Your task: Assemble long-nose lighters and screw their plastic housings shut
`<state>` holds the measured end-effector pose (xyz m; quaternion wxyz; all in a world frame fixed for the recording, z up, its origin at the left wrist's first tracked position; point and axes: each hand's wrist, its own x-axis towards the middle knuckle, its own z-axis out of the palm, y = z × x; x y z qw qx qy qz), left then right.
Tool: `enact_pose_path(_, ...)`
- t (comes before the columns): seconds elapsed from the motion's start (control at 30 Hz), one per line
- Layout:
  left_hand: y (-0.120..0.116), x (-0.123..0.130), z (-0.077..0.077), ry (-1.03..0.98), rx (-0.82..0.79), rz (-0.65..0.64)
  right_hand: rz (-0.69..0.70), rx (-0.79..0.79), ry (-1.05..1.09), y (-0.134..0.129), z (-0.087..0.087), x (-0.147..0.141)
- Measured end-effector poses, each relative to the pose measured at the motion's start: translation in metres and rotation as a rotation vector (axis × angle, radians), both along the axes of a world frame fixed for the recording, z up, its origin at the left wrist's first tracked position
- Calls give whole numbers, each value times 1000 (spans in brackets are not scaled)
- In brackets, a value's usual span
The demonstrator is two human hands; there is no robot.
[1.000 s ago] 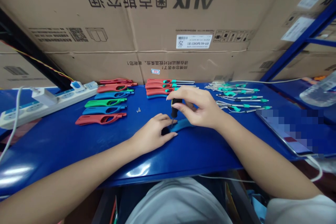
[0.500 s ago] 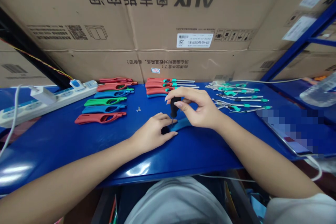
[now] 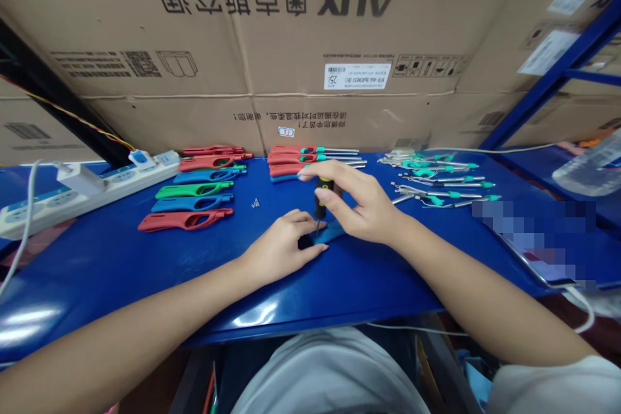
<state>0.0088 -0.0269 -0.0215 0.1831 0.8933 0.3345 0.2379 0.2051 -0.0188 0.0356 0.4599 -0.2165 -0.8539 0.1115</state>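
Back from table edge (image 3: 291, 325), left hand (image 3: 279, 246) pinches blue casing (image 3: 332, 231); right hand (image 3: 363, 204), fingers closed, grips screwdriver (image 3: 320, 204).

Tabletop (image 3: 194, 272): power strip (image 3: 114, 184) left rear corner; casings (image 3: 182, 191) right of strip; lighters (image 3: 286, 160) mid rear edge; rods (image 3: 468, 180), phone (image 3: 533, 252) farther right; carton (image 3: 291, 32) behind.

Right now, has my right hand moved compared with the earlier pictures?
Yes, the right hand has shifted slightly left, judged against the small label on the cardboard.
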Motion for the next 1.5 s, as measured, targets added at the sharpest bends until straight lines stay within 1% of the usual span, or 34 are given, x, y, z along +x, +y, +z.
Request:
enact_pose_path(0.1,0,0,0,2,4,1,118,-162,24,-2,2,1)
enact_pose_path(0.17,0,0,-1,6,9,0,138,-201,54,-2,2,2)
enact_pose_path(0.23,1,0,-1,9,13,-5,92,-173,60,-1,2,3)
enact_pose_path(0.3,1,0,-1,6,15,-8,46,-116,30,-1,3,2)
enact_pose_path(0.4,1,0,-1,4,-17,-26,19,-7,2,-3,3,-2)
enact_pose_path(0.5,2,1,0,-12,-44,-46,-48,117,60,-5,-2,-8)
enact_pose_path(0.57,2,1,1,-20,-39,-49,-72,133,83,-6,-5,-10)
enact_pose_path(0.63,2,0,1,-15,-31,-45,-24,31,77,-8,-6,-10)
enact_pose_path(0.73,2,-1,1,-26,-28,-50,137,-193,35,-11,-1,-8)
enact_pose_path(0.8,2,-1,1,-44,-37,-63,180,-237,9,-12,3,-8)
enact_pose_path(0.87,2,0,0,-45,-58,-70,135,-193,1,-13,5,-9)
enact_pose_path(0.97,-1,1,0,-19,-83,-37,52,-81,-34,-13,4,-13)
enact_pose_path(1.07,-2,2,1,-9,-69,-9,22,-25,-64,-14,1,-16)
enact_pose_path(1.17,-1,1,6,18,-34,-26,12,-98,-4,-13,2,-15)
enact_pose_path(1.27,3,-3,13,126,15,3,-31,-203,128,-4,6,-4)
enact_pose_path(1.33,9,-8,18,212,48,28,-122,-177,200,7,7,9)
enact_pose_path(1.37,12,-10,20,248,62,36,-193,-115,197,14,7,17)
enact_pose_path(1.43,20,-15,24,314,83,61,-360,42,122,27,3,36)
enact_pose_path(1.47,24,-18,26,345,79,71,-432,91,78,33,-1,45)
enact_pose_path(1.5,29,-21,28,366,67,85,-496,119,79,40,-5,54)
